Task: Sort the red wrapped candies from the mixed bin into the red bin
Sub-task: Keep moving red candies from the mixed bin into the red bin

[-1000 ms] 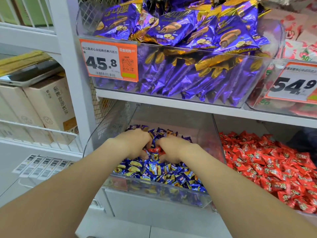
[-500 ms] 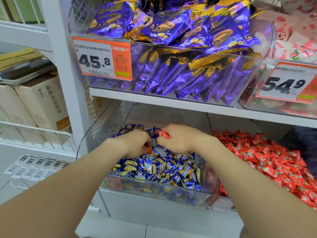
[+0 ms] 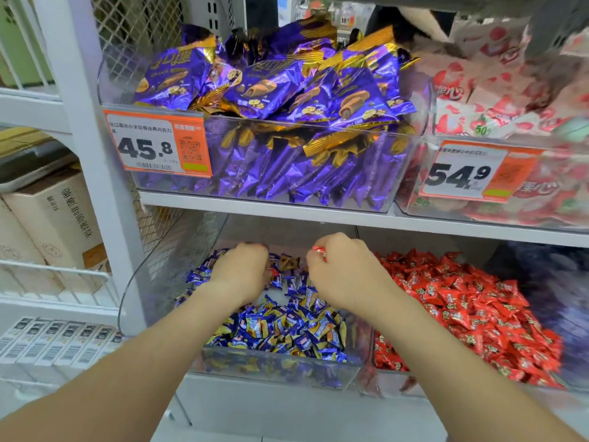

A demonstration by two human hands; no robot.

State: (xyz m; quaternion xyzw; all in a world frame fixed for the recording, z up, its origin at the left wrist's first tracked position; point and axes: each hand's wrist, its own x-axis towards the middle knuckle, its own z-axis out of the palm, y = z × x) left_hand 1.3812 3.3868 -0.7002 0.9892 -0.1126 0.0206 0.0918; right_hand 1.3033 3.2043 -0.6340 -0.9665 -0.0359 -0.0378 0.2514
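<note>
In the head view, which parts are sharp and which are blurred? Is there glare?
Head view: the 45.8 price tag and purple snack packs are sharp; the frame's right edge, with the 54.9 price tag, is smeared; the red wrapped candy in the right hand is soft; foil shows sheen.

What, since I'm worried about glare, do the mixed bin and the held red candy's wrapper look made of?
Mixed bin: likely clear rigid plastic, glossy; candies show through its front wall. Red candy pinched by the right hand: probably plastic film or foil, shiny, crinkled.
</note>
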